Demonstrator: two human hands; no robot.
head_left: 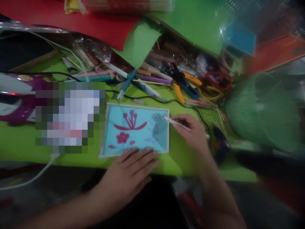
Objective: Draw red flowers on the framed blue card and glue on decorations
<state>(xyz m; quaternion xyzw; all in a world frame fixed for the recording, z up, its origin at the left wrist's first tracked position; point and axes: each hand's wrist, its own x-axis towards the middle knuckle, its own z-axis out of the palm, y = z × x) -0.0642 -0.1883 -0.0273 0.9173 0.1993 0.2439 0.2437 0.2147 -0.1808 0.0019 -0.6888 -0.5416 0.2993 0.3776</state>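
Note:
A light blue framed picture (138, 130) with red flower shapes and a pencilled flower outline lies on the green table (21, 143). My left hand (133, 171) rests flat on the picture's near edge, fingers stretched out, holding nothing. My right hand (194, 133) is closed round a thin white pen (176, 123). The pen's tip touches the picture's upper right part, beside the outlined flower.
Behind the picture lie several pens, pencils, orange-handled pliers (182, 82) and red scissors (218, 81). Green paper (140, 44) and red paper (95, 22) sheets are at the back. A green basket (259, 111) stands right. A black cable (152, 98) crosses the table; a purple object (16, 95) lies left.

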